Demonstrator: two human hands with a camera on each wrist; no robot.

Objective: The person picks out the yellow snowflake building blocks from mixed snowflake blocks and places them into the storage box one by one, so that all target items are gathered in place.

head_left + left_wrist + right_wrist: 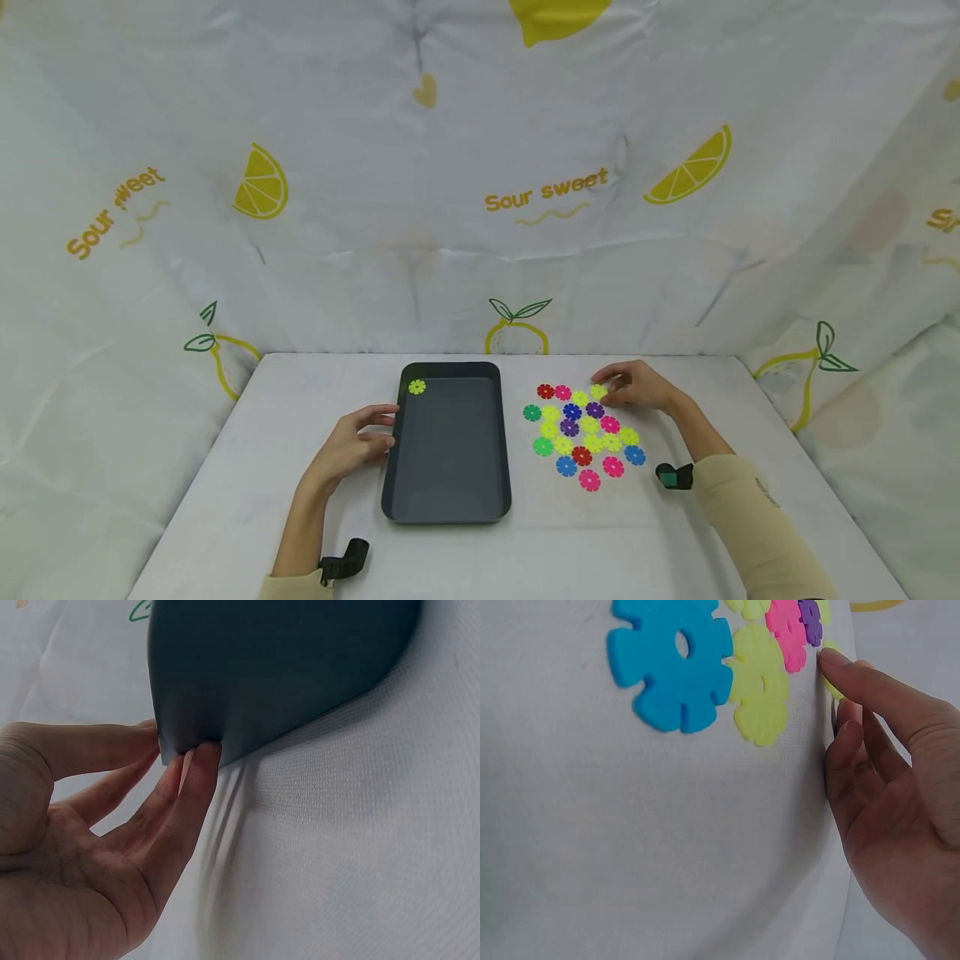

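A dark grey rectangular tray (450, 450) lies on the table, with one yellow notched disc (417, 387) at its far left corner. My left hand (356, 446) is at the tray's left side. In the left wrist view, its fingertips (206, 754) touch the tray's outer wall (247, 697). To the right of the tray, flat plastic snowflake discs (589, 481) in several colours lie spread out. At their far right, my right hand (636, 387) pinches a yellow disc (597, 390) between thumb and index finger. The right thumb partly hides that disc in the right wrist view.
A white cloth covers the table (570, 550), and a lemon-print curtain (390, 208) hangs behind it and at the sides. Near the right wrist lie a yellow disc (761, 720) and a larger-looking blue disc (656, 660). Both wrists wear small black cameras (345, 560).
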